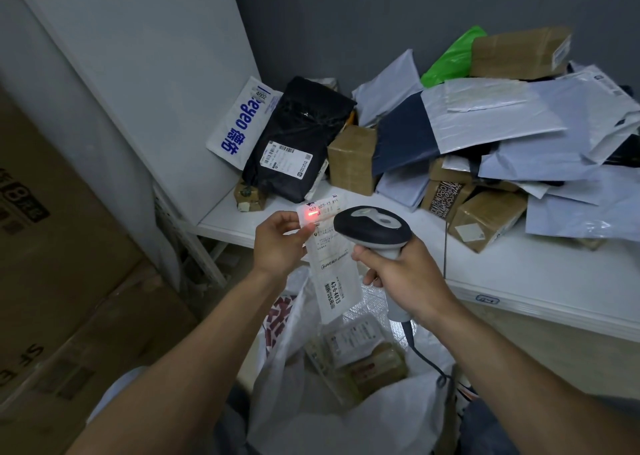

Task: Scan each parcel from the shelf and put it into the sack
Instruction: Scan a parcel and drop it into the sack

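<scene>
Grey walls back a white shelf (pixel 519 274) across the upper right of the frame. It carries a loose pile of parcels (pixel 485 118): pale mailers, brown cartons and one black bag (pixel 298 143). Large cardboard boxes (pixel 52 246) stand along the left edge.

Hands: the left hand (pixel 277 243), centre frame, pinches the top corner of a small white parcel (pixel 334 274), which hangs label-up over the open sack (pixel 294 402) at bottom centre. The right hand (pixel 405 274) is wrapped round the grip of a scanner (pixel 372 226), whose head sits just beside the parcel. A red scan spot (pixel 310 214) falls near the top of the label, close to the left thumb.

Sack contents: several packed parcels (pixel 367 361) lie inside.

Assessment: the step in hand is the scan. The beam appears to sit at the label's edge, and in my judgement it should cross the whole barcode. The parcel wants holding flat and taut, with the thumb clear of the bars and the scanner squared to the label. Release into the sack only once the read is confirmed. The scanner cable (pixel 415 347) trails across the sack mouth and could snag a dropped parcel.
</scene>
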